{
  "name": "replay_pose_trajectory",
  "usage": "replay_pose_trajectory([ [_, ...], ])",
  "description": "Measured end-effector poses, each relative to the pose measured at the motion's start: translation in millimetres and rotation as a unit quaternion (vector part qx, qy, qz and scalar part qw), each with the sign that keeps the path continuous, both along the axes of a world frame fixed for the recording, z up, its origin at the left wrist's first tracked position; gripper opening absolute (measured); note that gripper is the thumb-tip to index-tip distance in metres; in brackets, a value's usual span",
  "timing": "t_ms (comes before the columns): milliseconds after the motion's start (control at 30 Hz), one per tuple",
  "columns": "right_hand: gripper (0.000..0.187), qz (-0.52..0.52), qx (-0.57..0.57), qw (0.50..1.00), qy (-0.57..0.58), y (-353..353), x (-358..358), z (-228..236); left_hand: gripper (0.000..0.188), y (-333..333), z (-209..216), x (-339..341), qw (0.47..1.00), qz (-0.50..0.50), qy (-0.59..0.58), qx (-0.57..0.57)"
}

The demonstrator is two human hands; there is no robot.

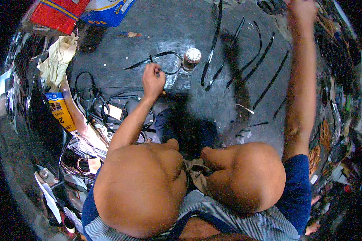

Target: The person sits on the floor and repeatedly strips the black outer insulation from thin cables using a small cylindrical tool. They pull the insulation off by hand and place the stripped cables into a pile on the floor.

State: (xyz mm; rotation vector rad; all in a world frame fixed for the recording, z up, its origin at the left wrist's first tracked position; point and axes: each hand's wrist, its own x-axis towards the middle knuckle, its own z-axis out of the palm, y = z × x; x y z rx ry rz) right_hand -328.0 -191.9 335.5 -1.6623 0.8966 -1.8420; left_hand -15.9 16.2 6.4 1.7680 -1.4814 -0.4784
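My left hand [153, 81] is closed on a small tool whose tip touches a curved black rubber strip [165, 60] lying on the dark floor. A small round tin with a pale lid [192, 56] stands just right of that strip. My right hand [301, 11] reaches far out to the top right edge, fingers curled at a pile of black parts; whether it grips anything is hidden. My bare knees [140, 180] fill the lower middle.
Several long black strips [245, 64] lie spread on the floor at centre right. A tangle of black cables and rings [96, 104] sits at left, with cloth rags [60, 56], a yellow box [60, 110] and red and blue bags [68, 12] behind.
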Motion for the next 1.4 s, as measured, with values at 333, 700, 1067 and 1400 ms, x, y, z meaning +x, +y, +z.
replay_pose_trajectory([
  [333,0.012,-0.079,0.318,0.902,0.279,144.5,65.2,-331.4,0.025,-69.0,6.5,42.9,0.931,-0.149,-0.334,0.016],
  [700,0.022,0.07,0.201,0.957,0.198,225.1,114.0,-234.0,0.024,37.5,120.0,8.8,0.956,-0.283,-0.051,0.056],
  [1067,0.029,0.502,0.495,0.691,0.16,219.6,86.1,-233.0,0.042,45.6,146.2,115.5,0.849,-0.203,0.368,0.32],
  [1400,0.023,0.395,0.345,0.748,0.407,211.2,87.6,-264.3,0.056,49.1,114.8,104.3,0.883,-0.228,-0.36,0.199],
])
